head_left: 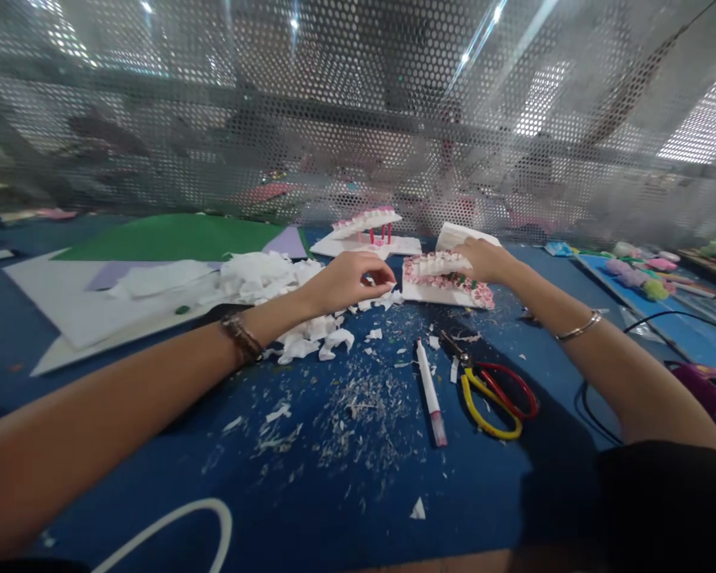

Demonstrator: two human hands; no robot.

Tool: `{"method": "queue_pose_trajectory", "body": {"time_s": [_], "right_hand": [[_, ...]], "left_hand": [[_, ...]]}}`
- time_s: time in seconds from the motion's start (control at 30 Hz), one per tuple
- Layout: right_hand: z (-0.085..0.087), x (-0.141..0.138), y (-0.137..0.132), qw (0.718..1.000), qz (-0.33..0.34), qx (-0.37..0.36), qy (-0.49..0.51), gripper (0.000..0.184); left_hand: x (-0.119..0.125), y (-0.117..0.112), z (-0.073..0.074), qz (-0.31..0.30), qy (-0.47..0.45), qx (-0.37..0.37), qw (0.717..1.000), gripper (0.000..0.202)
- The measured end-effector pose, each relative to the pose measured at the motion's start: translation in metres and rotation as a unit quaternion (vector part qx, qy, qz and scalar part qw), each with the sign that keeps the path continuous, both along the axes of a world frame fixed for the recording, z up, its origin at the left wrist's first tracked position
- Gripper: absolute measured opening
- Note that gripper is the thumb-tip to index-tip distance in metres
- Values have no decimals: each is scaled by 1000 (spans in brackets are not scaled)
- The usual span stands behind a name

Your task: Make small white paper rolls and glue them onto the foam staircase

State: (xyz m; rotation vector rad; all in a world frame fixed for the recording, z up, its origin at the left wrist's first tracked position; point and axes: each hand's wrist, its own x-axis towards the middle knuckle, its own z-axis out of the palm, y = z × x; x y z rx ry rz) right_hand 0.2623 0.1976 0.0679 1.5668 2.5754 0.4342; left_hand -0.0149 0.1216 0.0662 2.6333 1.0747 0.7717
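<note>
My left hand (361, 280) is closed in a pinch above the white scraps. A tiny white bit shows at its fingertips, too small to name. My right hand (482, 259) is closed on the raised part of a small paper model (433, 270), its fingertips partly hidden. The model has a white base covered in pink and white curled bits, with some green among them. Behind my left hand stands a second model (367, 223), with a tilted white roof on pink posts. A white folded sheet (453, 233) lies behind my right hand.
A white-and-pink pen (429, 394) and scissors (492, 398) with red and yellow handles lie in front. Crumpled white paper (262, 274), green sheet (179, 239) and purple sheets are at left. Small shavings litter the blue table (346, 485). A perforated screen (346, 119) stands behind.
</note>
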Motion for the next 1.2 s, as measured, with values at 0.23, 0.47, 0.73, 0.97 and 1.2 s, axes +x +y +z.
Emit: {"method": "queue_pose_trajectory", "body": {"time_s": [0.23, 0.47, 0.73, 0.97, 1.2], "right_hand": [[-1, -3, -44, 992, 124, 12, 20, 40], [-6, -3, -55, 990, 136, 22, 27, 38], [-11, -6, -57, 991, 124, 39, 21, 34], [-2, -19, -75, 983, 149, 100, 36, 35], [-19, -53, -90, 959, 233, -9, 158, 25]], "left_hand": [[-5, -12, -13, -2, 30, 21, 999, 20], [20, -2, -32, -66, 88, 31, 993, 17], [28, 10, -44, -89, 178, 76, 977, 16], [23, 6, -34, -80, 181, 105, 975, 20], [6, 23, -26, -12, 150, 63, 987, 33]]}}
